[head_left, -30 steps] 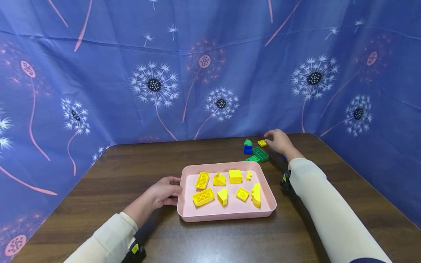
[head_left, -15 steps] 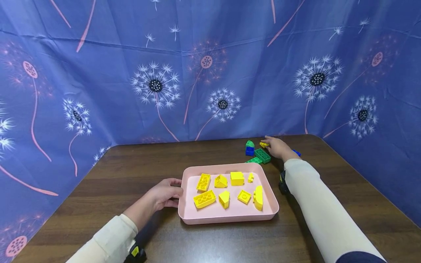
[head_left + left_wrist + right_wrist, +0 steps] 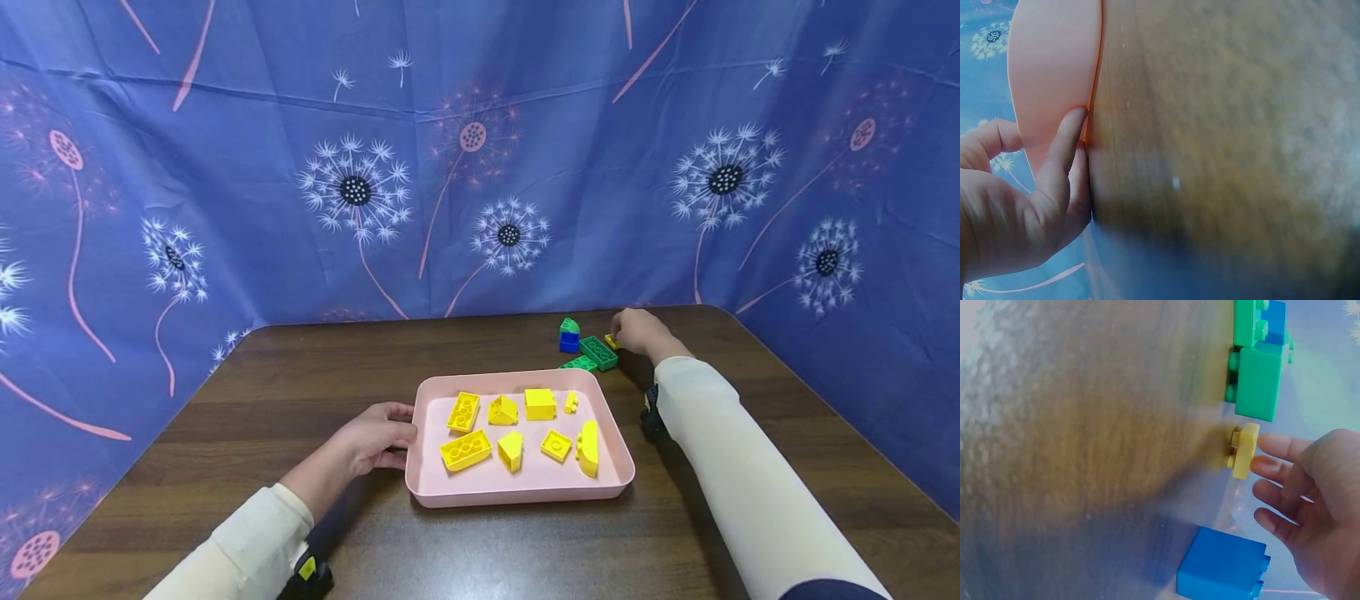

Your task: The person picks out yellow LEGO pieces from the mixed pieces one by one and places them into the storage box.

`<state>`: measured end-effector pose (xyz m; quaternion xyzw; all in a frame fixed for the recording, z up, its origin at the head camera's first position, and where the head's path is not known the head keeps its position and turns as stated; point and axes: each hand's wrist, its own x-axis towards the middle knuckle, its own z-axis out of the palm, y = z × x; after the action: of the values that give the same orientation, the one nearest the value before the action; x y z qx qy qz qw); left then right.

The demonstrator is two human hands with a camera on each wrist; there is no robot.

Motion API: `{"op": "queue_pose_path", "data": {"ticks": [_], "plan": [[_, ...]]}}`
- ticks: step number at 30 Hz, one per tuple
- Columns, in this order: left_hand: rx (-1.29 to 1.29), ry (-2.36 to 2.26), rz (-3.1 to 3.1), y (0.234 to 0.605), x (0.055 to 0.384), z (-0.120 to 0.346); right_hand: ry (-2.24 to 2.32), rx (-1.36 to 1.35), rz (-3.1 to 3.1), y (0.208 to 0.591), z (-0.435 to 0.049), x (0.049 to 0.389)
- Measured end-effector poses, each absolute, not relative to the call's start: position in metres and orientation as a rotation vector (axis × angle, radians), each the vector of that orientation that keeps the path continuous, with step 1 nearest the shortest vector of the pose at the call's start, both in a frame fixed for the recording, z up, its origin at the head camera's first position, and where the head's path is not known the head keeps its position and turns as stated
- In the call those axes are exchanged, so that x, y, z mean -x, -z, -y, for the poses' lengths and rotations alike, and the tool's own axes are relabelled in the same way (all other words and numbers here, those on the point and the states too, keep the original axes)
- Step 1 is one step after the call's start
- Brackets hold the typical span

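A pink tray holds several yellow toy bricks laid out in two rows. My left hand rests its fingertips against the outside of the tray's left wall; the left wrist view has one finger at the rim and others low on the wall. At the back right of the table, my right hand is at a thin yellow brick. In the right wrist view the fingers reach forward, tips right at the upper face of this yellow brick, whose studs point down.
Left of the right hand lie green bricks and a green piece on a blue brick. Another blue brick stands beside that hand in the right wrist view, hidden in the head view. Patterned blue cloth hangs behind the wooden table.
The yellow brick has shifted right and nearer, beside the green bricks; it looked tilted under the right fingers half a second ago. The right hand has drawn back slightly. The left hand stays put.
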<state>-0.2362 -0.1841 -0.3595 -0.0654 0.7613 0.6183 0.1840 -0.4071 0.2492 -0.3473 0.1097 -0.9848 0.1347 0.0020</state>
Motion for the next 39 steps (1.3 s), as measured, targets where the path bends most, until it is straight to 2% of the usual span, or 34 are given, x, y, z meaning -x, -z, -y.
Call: {"op": "queue_pose_path", "data": {"ticks": [11, 27, 39], "plan": [[0.182, -1.748, -2.147, 0.361, 0.235, 0.183, -0.523, -0.446, 3.102, 0.352, -0.248, 0.407], [0.168, -1.739, -2.151, 0.36, 0.235, 0.182, -0.394, -0.506, 3.094, 0.35, -0.247, 0.402], [0.18, -1.742, -2.162, 0.359, 0.235, 0.183, -0.326, -0.675, 2.982, 0.334, -0.249, 0.393]]}}
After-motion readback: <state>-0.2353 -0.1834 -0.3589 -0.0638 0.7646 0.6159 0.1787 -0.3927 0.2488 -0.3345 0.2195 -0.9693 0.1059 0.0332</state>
